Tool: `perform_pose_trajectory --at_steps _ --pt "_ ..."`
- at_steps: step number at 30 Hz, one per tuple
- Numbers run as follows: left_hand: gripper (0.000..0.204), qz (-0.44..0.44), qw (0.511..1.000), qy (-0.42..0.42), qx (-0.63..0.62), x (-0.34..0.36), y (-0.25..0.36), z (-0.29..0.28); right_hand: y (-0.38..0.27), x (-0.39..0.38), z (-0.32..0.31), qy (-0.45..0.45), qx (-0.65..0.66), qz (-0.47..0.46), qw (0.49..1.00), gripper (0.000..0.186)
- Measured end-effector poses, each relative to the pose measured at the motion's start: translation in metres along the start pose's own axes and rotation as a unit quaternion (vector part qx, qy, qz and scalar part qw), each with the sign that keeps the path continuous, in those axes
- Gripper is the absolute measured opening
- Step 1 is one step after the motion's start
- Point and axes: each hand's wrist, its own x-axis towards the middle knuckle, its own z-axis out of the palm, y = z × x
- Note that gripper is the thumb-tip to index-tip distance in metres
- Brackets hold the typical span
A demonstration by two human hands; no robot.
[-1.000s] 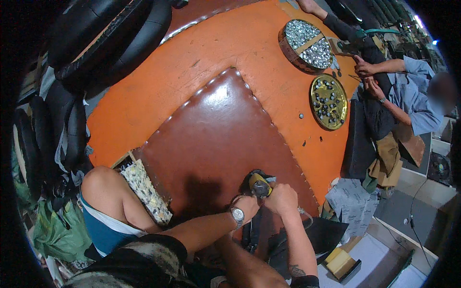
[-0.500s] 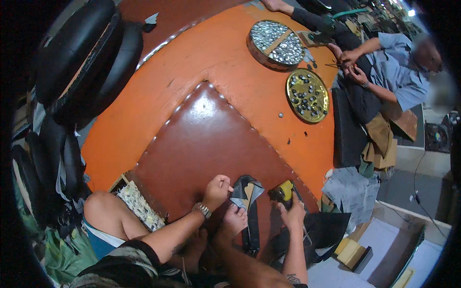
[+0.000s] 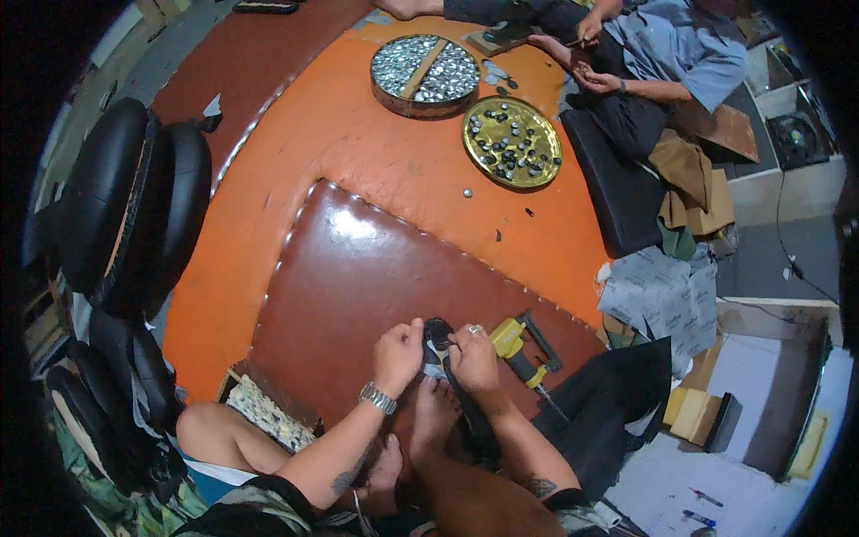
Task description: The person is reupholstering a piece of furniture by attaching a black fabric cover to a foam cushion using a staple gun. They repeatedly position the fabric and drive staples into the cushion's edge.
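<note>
A black leatherette piece (image 3: 437, 331) with a pale grey underside lies on the brown padded surface in front of my foot. My left hand (image 3: 398, 358) grips its left edge, fingers closed, a metal watch on the wrist. On its right side my right hand (image 3: 474, 358) pinches the black material with curled fingers. Between them, the hands cover much of the piece. A black strip runs from it beneath my right forearm. Just right of my right hand lies a yellow and black staple gun (image 3: 523, 349), attached to a hose.
Ahead stand a round tin of shiny metal buttons (image 3: 420, 109) and a gold tray (image 3: 546, 174) with black and silver buttons. Black padded cushions (image 3: 103, 197) are stacked at left. A co-worker (image 3: 662, 54) sits at far right. Black sheet material (image 3: 617, 412) lies at right.
My right hand has let go of the staple gun, now lying on the brown surface, and moved left onto the leatherette piece. My left hand has closed on its edge. The view has shifted.
</note>
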Motion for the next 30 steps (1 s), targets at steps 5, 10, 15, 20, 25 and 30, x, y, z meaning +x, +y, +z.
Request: perform_pose_trajectory --at_steps 5,10,15,20,25,30 --pt "0.084 -0.037 0.981 -0.125 0.145 0.009 0.030 0.011 -0.006 -0.007 0.008 0.030 -0.033 -0.027 0.999 0.009" --pt "0.077 -0.079 0.980 -0.111 0.144 0.019 0.041 0.022 -0.007 -0.004 0.005 0.003 -0.020 -0.019 1.000 0.008" --pt "0.060 0.050 0.979 0.011 0.197 0.003 0.015 0.039 0.004 -0.023 -0.026 0.020 0.071 0.048 0.996 0.016" --pt "0.039 0.130 0.989 0.051 0.052 0.010 -0.024 0.044 0.038 -0.059 -0.081 -0.025 -0.152 0.274 0.949 0.067" --pt "0.034 0.195 0.979 0.060 -0.028 0.011 -0.040 0.044 0.050 -0.067 -0.079 -0.140 -0.219 0.226 0.939 0.104" --pt "0.031 0.222 0.973 0.054 -0.034 0.014 -0.043 0.040 0.052 -0.042 -0.087 -0.144 -0.163 0.223 0.950 0.108"
